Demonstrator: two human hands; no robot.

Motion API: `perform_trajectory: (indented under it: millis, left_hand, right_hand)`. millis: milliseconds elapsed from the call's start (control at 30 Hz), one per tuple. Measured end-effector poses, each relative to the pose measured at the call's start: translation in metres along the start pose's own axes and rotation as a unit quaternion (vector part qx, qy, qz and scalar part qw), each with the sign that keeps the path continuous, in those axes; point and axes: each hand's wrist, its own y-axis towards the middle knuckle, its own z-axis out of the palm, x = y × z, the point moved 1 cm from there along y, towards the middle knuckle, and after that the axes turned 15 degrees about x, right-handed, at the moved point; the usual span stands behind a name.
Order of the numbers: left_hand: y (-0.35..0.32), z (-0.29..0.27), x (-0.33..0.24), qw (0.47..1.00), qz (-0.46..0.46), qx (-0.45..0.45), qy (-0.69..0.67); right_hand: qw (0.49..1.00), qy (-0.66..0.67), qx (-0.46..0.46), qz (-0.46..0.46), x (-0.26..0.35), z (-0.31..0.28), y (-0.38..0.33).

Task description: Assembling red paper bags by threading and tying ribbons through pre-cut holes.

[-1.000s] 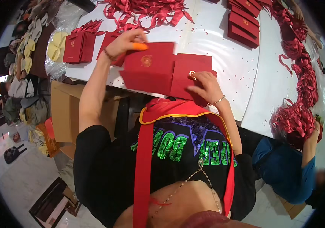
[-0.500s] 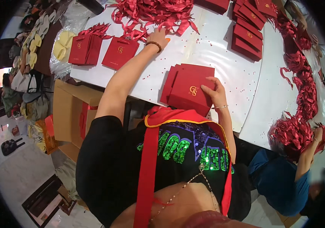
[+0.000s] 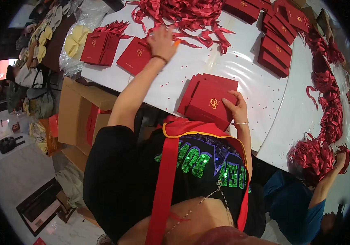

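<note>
My left hand (image 3: 162, 44), blurred by motion, is over the far edge of a flat red paper bag (image 3: 136, 56), beside the tangled red ribbons (image 3: 183, 16). Whether its fingers hold anything is not clear; a bit of orange shows at it. My right hand (image 3: 238, 109) has its thumb on the front of the top red gift bag and its fingers curled at the right edge of that stack of red bags (image 3: 207, 102), which lies at the table's near edge. Left of the flat bag stands a group of red bags (image 3: 99, 49) with ribbons at their tops.
More red bags (image 3: 276, 53) lie at the far right of the white table (image 3: 244, 118). A long row of red ribbon bunches (image 3: 331, 98) runs down the right side, where a co-worker's hand (image 3: 340, 162) touches one bunch. An open cardboard box (image 3: 74, 110) stands at the left.
My left hand has drawn back from the ribbons, toward me and the flat bag; some ribbons now trail farther right. My right hand stays at the stack. The whole view has shifted slightly.
</note>
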Motion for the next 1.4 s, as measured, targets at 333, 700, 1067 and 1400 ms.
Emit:
perform_trajectory:
  millis: [333,700,1067,1400]
  left_hand:
    - [-0.132,0.002,0.058,0.965,-0.204,0.159,-0.041]
    - [-0.038,0.03,0.084,0.953,-0.299,0.039,0.018]
    - [-0.003,0.047,-0.026,0.991,0.11,0.038,-0.067]
    - [-0.102,-0.031,-0.077,0.874,0.2,0.147,-0.418]
  right_hand:
    - [1.0,0.012,0.006,0.016,0.005,0.002,0.005]
    - [1.0,-0.01,0.006,-0.001,-0.001,0.007,0.004]
    - [1.0,-0.025,0.002,0.005,-0.002,0.003,-0.002]
    - [0.998,-0.051,0.01,0.026,0.003,-0.007,-0.005]
